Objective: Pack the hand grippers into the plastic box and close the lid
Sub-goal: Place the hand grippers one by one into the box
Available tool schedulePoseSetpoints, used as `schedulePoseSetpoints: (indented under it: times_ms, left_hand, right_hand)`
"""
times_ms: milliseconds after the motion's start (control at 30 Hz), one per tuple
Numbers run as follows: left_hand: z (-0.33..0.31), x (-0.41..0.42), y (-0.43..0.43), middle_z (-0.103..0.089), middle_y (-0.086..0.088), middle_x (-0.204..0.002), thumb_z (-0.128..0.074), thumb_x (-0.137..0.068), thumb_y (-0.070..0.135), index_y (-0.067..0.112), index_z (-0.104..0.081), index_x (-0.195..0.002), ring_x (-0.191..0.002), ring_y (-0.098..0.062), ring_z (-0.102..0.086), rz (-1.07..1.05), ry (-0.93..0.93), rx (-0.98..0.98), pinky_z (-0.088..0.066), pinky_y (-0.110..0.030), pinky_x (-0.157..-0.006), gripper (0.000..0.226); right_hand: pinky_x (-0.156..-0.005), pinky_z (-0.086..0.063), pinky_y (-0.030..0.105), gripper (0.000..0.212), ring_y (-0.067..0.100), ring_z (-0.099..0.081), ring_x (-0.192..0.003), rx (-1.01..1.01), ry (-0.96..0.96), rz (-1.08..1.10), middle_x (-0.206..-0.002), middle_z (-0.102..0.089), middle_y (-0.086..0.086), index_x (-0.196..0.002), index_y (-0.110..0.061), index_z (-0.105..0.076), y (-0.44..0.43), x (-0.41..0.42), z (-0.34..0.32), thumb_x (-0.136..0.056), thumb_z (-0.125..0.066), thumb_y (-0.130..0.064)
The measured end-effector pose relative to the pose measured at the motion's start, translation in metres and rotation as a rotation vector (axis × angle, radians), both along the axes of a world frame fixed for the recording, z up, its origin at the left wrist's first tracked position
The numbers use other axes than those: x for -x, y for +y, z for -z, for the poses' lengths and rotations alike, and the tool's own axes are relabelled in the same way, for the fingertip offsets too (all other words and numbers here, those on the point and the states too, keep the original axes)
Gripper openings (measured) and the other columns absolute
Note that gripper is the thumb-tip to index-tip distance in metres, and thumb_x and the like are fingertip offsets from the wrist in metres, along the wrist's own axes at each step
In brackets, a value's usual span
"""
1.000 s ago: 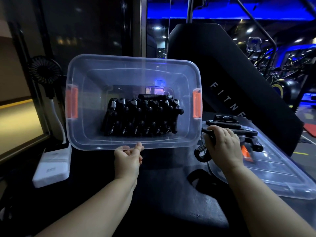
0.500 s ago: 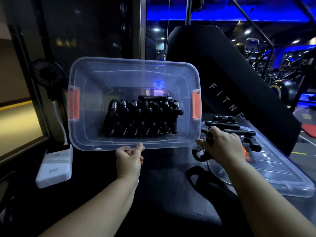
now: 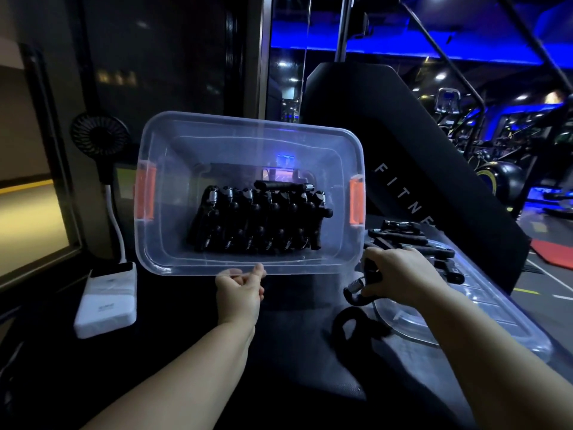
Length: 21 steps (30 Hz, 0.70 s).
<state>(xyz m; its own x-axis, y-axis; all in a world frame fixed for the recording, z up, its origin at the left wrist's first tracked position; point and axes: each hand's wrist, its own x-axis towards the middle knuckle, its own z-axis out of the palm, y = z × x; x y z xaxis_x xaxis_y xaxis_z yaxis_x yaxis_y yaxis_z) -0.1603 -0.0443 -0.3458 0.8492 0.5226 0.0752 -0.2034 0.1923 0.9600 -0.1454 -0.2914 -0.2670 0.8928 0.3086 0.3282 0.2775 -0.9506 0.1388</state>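
Presently: plastic box [image 3: 173, 243] tipped open-side forward, near rim pinched by left hand [image 3: 240, 291]; packed row of hand grippers [image 3: 260, 221] inside. Just beside box, single gripper [image 3: 356, 291] clasped in right hand [image 3: 400, 274]. On lid [image 3: 496, 311], loose grippers [image 3: 412, 240]. Outstanding: loading these, closing.

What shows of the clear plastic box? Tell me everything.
The plastic box is clear, rectangular with rounded corners and a lipped rim, and its lid is off. An orange latch sits at each short end. The box is tipped so its opening faces the camera. A packed row of black hand grippers with metal springs lies inside, with one more across the top. The left hand holds the near rim.
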Motion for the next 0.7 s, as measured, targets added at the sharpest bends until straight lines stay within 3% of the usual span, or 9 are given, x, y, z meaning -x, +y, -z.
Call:
schedulePoseSetpoints:
  times_ms: [133, 300, 533, 700]
  left_hand:
    - [0.000, -0.001, 0.001, -0.067, -0.006, -0.076, -0.062, -0.092, 0.022, 0.010, -0.039, -0.109, -0.065, -0.011, -0.057, 0.014, -0.005, 0.006, -0.045, -0.021, -0.058, 0.031]
    - [0.000, 0.000, 0.001, -0.064, -0.011, -0.077, -0.062, -0.091, 0.024, 0.009, -0.039, -0.111, -0.067, -0.012, -0.058, 0.035, 0.002, 0.028, -0.044, -0.020, -0.058, 0.034]
    - [0.000, 0.002, 0.005, -0.058, -0.004, -0.074, -0.065, -0.089, 0.021, 0.012, -0.039, -0.110, -0.057, -0.010, -0.051, 0.088, 0.007, 0.040, -0.042, -0.013, -0.045, 0.034]
    - [0.005, 0.001, 0.005, -0.059, -0.010, -0.075, -0.064, -0.090, 0.022, 0.009, -0.039, -0.109, -0.058, -0.009, -0.053, 0.071, -0.025, 0.008, -0.044, -0.017, -0.051, 0.034]
  right_hand:
    - [-0.056, -0.034, 0.030, 0.055, 0.018, -0.053, -0.069, -0.088, -0.011, -0.073, -0.073, -0.056, -0.010, -0.086, -0.029, -0.047, 0.008, 0.008, -0.021, -0.058, -0.075, -0.067]
    - [-0.049, -0.038, 0.029, 0.046, 0.017, -0.055, -0.059, -0.261, -0.044, -0.151, -0.067, -0.055, -0.007, -0.083, -0.026, -0.048, 0.039, 0.018, -0.055, -0.063, -0.083, -0.048]
    - [-0.063, -0.043, 0.028, 0.035, 0.018, -0.055, -0.072, -0.303, -0.060, -0.301, -0.078, -0.060, -0.005, -0.103, -0.024, -0.059, 0.095, -0.007, -0.077, -0.077, -0.077, -0.037]
    - [-0.064, -0.037, 0.029, 0.031, 0.022, -0.053, -0.076, -0.331, -0.119, -0.369, -0.081, -0.057, -0.003, -0.107, -0.020, -0.058, 0.134, -0.039, -0.083, -0.083, -0.071, -0.034]
